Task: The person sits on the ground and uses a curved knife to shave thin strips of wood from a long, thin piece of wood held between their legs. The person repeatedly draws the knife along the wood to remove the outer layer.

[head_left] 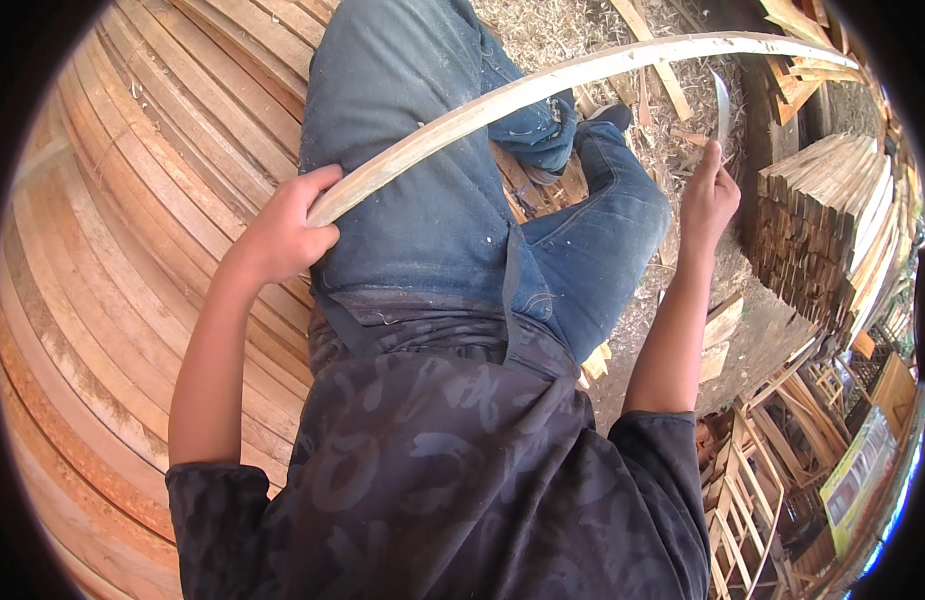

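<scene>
A long pale strip of wood runs from my left hand across my thigh to the far right, looking bowed in the wide view. My left hand is closed around its near end. Off to the right, my right hand grips a knife with its blade pointing away from me. The knife's handle is mostly hidden in my fist. The blade stands apart from the strip, a little nearer to me than its far end.
Long planks lie side by side on my left. A stack of cut wood pieces stands at the right. Shavings and offcuts cover the ground ahead. A slatted wooden frame is at the lower right.
</scene>
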Demonstrator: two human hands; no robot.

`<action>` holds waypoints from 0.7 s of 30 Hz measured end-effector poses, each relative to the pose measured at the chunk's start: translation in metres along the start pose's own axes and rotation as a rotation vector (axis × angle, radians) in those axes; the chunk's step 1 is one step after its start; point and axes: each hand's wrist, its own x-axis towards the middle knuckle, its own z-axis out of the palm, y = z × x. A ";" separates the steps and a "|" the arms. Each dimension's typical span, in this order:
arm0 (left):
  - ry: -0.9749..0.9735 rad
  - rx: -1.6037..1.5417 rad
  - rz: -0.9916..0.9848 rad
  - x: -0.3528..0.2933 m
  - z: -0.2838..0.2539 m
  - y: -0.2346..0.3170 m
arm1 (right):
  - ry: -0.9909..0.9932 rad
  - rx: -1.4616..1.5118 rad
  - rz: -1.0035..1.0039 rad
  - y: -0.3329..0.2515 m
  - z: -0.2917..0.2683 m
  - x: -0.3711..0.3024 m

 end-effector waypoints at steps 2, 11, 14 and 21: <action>0.014 0.025 -0.009 -0.001 0.003 -0.004 | -0.144 0.046 -0.062 -0.036 0.011 -0.030; -0.131 -0.063 -0.113 0.000 -0.006 0.002 | -0.158 -0.229 -0.340 -0.082 0.060 -0.044; -0.119 -0.007 -0.096 0.001 -0.006 0.004 | -0.122 -0.076 0.262 -0.016 0.036 0.021; -0.101 -0.021 -0.115 0.003 0.002 0.001 | -0.305 -0.016 -0.140 -0.078 0.020 -0.038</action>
